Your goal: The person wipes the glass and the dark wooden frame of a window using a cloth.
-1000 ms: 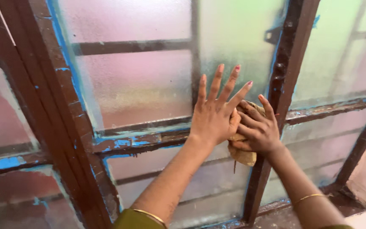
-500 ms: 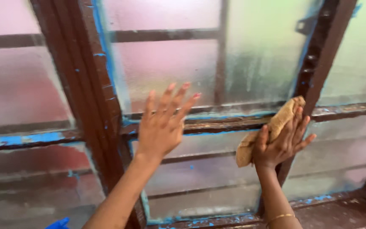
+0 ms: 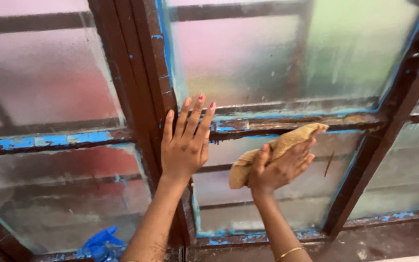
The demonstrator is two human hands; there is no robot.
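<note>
I take the dark brown upright window post with flaking blue paint (image 3: 144, 87) as my landmark. My left hand (image 3: 185, 145) lies flat against the frame just right of that post, fingers spread wide and pointing up, gripping nothing, its fingertips reaching the brown horizontal crossbar with blue paint patches (image 3: 287, 123) that runs off to the right of the post. Further right of the post, just below that crossbar, my right hand (image 3: 280, 167) presses a crumpled tan cleaning cloth (image 3: 267, 153) against the lower frosted glass pane (image 3: 248, 208); the palm and fingers lie flattened over the cloth, holding it to the glass rather than bunching it in a fist. Judging by the glass, the wiping is only partly through: the upper frosted pane (image 3: 277, 53) right of the post shows pale streaks and specks, and the lower pane looks cloudy with smears beneath the cloth. Left of the post, the panes look just as dull and grimy, so I judge most of the window is left to do. A blue plastic spray bottle (image 3: 99, 243) sits at the bottom edge, left of the post's foot.
</note>
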